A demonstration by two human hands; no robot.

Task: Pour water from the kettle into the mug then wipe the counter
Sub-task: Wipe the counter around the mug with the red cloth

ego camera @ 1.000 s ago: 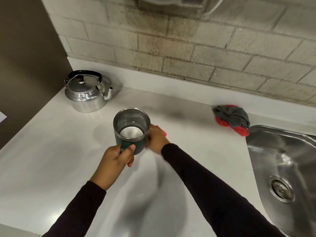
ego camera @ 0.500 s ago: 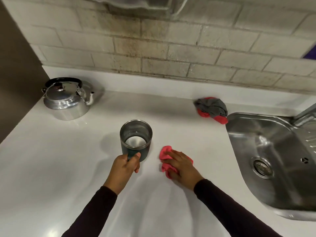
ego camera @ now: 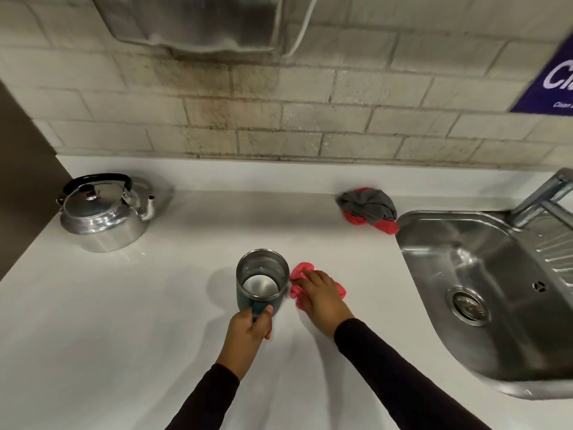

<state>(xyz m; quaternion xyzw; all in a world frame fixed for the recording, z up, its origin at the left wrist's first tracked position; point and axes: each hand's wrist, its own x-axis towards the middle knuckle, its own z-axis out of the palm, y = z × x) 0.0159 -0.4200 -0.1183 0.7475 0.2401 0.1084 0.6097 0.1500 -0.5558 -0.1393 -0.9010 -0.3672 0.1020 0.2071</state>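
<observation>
A dark green mug [ego camera: 262,282] with a steel inside is near the middle of the white counter [ego camera: 130,321]. My left hand [ego camera: 248,332] grips its handle from the near side; whether the mug rests on the counter is hard to tell. Just right of the mug, my right hand [ego camera: 322,301] presses flat on a pink cloth [ego camera: 299,274], which it mostly covers. A shiny metal kettle [ego camera: 102,212] with a black handle stands at the far left, spout pointing right.
A steel sink [ego camera: 483,290] with a tap [ego camera: 545,193] fills the right side. A bunched grey and red cloth [ego camera: 369,209] lies by the back wall left of the sink. A dark panel [ego camera: 21,169] bounds the counter on the left.
The pink cloth and my right hand came out from behind the mug to its right side and now press close beside it. My left hand has kept its grip on the handle.
</observation>
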